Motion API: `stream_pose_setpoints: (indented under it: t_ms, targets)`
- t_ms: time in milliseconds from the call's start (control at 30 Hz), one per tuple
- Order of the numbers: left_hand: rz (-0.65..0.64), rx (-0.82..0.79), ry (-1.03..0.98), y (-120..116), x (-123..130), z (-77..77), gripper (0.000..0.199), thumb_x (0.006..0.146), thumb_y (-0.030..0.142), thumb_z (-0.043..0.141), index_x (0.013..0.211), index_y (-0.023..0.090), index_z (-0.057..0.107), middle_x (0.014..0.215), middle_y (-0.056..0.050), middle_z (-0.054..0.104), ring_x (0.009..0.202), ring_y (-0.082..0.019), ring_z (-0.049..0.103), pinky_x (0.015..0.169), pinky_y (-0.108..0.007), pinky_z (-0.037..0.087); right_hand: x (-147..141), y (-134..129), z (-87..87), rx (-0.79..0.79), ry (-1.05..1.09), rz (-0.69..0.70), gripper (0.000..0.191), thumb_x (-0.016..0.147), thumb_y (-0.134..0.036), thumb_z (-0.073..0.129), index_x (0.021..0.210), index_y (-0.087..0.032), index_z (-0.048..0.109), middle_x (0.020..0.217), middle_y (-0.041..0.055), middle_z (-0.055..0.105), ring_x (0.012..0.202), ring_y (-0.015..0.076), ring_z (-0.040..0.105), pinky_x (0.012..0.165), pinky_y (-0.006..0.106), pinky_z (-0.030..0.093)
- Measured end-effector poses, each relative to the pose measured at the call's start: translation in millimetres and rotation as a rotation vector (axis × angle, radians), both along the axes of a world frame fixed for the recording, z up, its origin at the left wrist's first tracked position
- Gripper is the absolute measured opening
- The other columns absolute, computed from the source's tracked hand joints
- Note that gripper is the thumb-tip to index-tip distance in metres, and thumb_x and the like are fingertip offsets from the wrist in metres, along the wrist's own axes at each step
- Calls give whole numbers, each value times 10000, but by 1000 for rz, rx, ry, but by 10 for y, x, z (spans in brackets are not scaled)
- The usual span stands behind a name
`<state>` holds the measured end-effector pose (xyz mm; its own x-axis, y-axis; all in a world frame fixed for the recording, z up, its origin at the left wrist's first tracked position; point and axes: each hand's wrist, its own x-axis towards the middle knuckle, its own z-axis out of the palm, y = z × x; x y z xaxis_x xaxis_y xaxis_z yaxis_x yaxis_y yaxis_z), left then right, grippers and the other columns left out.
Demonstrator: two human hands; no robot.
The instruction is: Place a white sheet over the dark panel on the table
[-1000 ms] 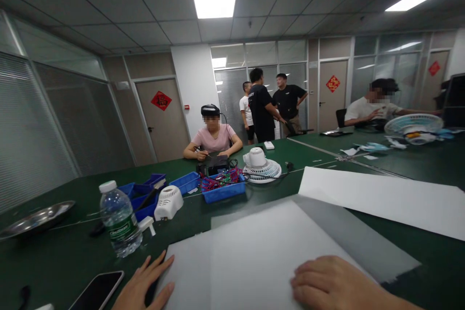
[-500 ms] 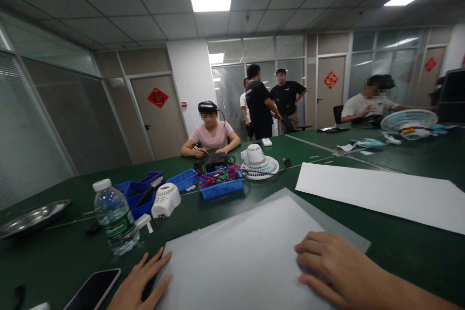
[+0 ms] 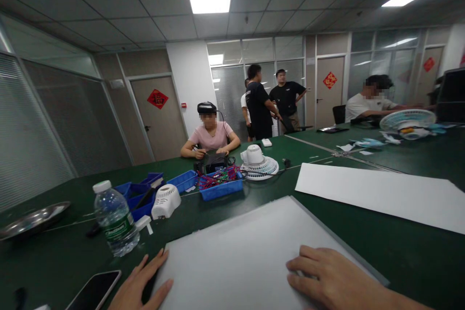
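Observation:
A stack of white sheets point(image 3: 232, 256) lies in front of me on the green table, with a greyish translucent edge showing along its right side. My left hand point(image 3: 141, 283) rests at the left edge of the sheets, fingers spread. On the right part of the top sheet lies my right hand point(image 3: 323, 273), palm down, its fingers slightly bent and apart. Neither hand grips anything visible.
Left of the sheets are a water bottle point(image 3: 115, 220), a phone point(image 3: 95, 290) and a metal tray point(image 3: 34, 220). Beyond lie a blue bin of wires point(image 3: 222, 190), a white fan point(image 3: 259, 167) and a white board point(image 3: 381, 193). People sit and stand behind.
My right hand has moved slightly left and down on the sheets. The translucent layer beneath has shifted, so less of it shows at the far corner. My left hand is nearly unmoved.

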<state>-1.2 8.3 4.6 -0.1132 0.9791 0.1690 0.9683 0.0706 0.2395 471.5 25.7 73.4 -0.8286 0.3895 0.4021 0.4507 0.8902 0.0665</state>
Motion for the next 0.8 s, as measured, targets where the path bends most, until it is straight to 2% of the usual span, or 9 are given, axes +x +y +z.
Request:
stream_pose_setpoints:
  t_ms: [133,233,300,367,400,467,567,667,800]
  targets:
    - [1,-27,-14,21,3,20,670,930,598,391,1459,211,530,1564,-8,445,1489,-339,283,1212,-579,243,40,32,5,-98,-28,47,405,952,-465,556,1243,-209,676,1168,81,735,951,256,694,858,364,547]
    - [8,-34,-26,22,12,43,658,934,590,378,1447,212,544,1553,-5,459,1487,-334,289,1210,-578,241,239,284,-134,-145,6,23,404,967,-430,555,1319,-251,640,1281,74,686,1122,252,652,1014,413,487]
    - [5,-29,-27,21,14,45,643,936,579,376,1441,222,552,1546,6,469,1484,-327,302,1207,-570,249,503,589,-272,-111,45,-132,395,981,-413,540,1356,-315,612,1371,46,631,1262,245,575,1102,447,419]
    - [2,-18,-20,20,10,36,637,934,564,369,1435,219,560,1540,9,475,1479,-327,312,1207,-564,253,860,943,-409,-59,71,-417,409,993,-450,497,1383,-362,587,1457,14,561,1376,240,470,1175,473,327]
    - [1,-11,-16,19,6,29,639,933,556,363,1433,212,562,1539,8,476,1477,-330,316,1206,-562,255,1056,1111,-470,-58,80,-515,452,992,-478,478,1407,-327,572,1511,39,503,1416,260,420,1190,495,297]
    - [-3,-2,-7,13,-2,19,640,935,534,346,1431,194,565,1539,0,477,1476,-334,319,1207,-561,256,1436,1384,-576,-65,105,-690,609,962,-545,473,1463,-203,519,1563,146,412,1445,347,363,1169,581,294]
    - [-8,-17,6,-9,0,35,636,943,499,315,1437,179,558,1542,-6,474,1477,-336,316,1209,-570,250,1834,1590,-696,-134,111,-894,762,916,-641,453,1410,-70,561,1462,283,481,1345,466,462,1039,678,398]
    - [-2,-30,17,-49,34,101,616,950,490,314,1438,203,558,1545,4,472,1478,-327,319,1211,-567,247,1933,1607,-761,-197,78,-946,711,939,-662,398,1354,-134,630,1392,235,573,1270,420,557,995,598,473]
    - [9,-32,5,-101,89,187,596,955,487,317,1429,226,568,1542,11,481,1482,-314,321,1214,-559,245,1753,1493,-719,-188,21,-930,543,989,-553,380,1260,-197,688,1318,160,652,1198,353,622,967,508,496]
